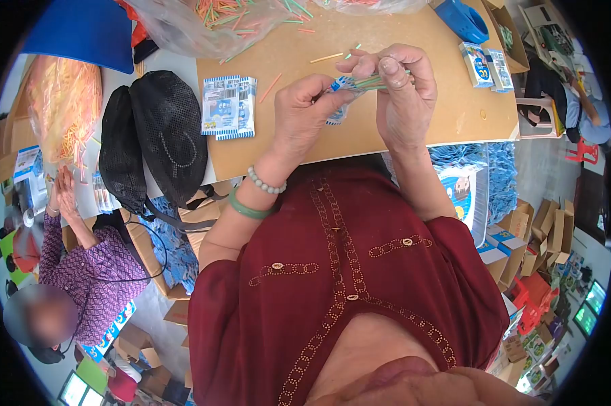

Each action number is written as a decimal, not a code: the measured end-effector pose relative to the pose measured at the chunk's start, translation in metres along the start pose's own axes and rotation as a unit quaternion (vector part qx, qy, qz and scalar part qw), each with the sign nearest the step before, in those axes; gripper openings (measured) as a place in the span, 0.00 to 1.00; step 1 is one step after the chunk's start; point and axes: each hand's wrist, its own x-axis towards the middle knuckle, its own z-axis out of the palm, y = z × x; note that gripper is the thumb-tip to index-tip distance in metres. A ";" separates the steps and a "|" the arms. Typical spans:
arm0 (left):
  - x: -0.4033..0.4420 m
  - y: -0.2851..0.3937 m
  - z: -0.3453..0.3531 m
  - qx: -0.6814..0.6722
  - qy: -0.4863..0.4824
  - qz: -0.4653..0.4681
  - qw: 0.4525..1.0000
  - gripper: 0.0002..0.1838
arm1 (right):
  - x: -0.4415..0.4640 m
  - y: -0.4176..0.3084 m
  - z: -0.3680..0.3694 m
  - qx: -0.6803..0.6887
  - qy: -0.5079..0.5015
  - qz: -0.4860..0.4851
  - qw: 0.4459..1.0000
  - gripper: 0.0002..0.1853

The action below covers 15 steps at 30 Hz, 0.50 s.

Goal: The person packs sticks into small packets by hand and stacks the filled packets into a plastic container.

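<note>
My left hand [300, 114] is closed on a small blue-and-white printed packet [339, 84], pinched between thumb and fingers. Thin green and pale sticks [369, 82], perhaps straws, run from the packet's mouth to my right hand [408, 95]. The fingers of that hand are closed around their far ends. Both hands are raised over the near part of the tan table [359, 128]. To the left of my left hand, flat printed packets [221, 107] lie overlapping. A single orange stick [270, 88] rests between them and the hand.
A clear bag of coloured sticks [217, 20] lies at the far side. A blue container [462, 20] and small upright boxes [476, 64] stand at right. A black bag [163, 135] sits at left, near a co-worker in a purple patterned top [112, 271]. Cardboard boxes [549, 227] are stacked at right.
</note>
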 end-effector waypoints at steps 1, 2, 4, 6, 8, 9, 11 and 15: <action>0.000 0.001 0.000 0.019 0.001 0.008 1.000 0.08 | 0.000 0.000 0.001 0.000 -0.001 0.001 1.000 0.06; 0.001 0.001 -0.001 0.038 0.001 0.016 0.999 0.08 | 0.000 -0.001 0.003 -0.010 -0.005 -0.006 1.000 0.06; 0.001 0.000 -0.002 0.056 0.003 0.024 0.998 0.08 | 0.000 -0.001 0.005 -0.029 -0.014 -0.021 0.999 0.06; 0.002 -0.006 -0.002 0.046 0.000 0.044 0.998 0.07 | 0.000 0.001 0.004 -0.041 -0.017 -0.018 0.999 0.06; 0.003 -0.006 0.000 0.040 -0.001 0.054 0.998 0.06 | 0.000 0.004 0.003 -0.065 -0.021 -0.013 0.998 0.06; 0.003 -0.006 0.001 0.030 0.007 0.057 0.998 0.05 | 0.000 0.004 0.003 -0.066 -0.023 -0.012 0.998 0.06; 0.002 -0.004 0.003 0.011 0.024 0.063 0.998 0.04 | 0.000 0.001 0.006 -0.096 -0.025 0.008 0.995 0.06; -0.002 0.001 -0.003 0.063 -0.018 0.037 0.997 0.05 | -0.001 -0.002 0.012 -0.080 -0.009 0.071 0.994 0.08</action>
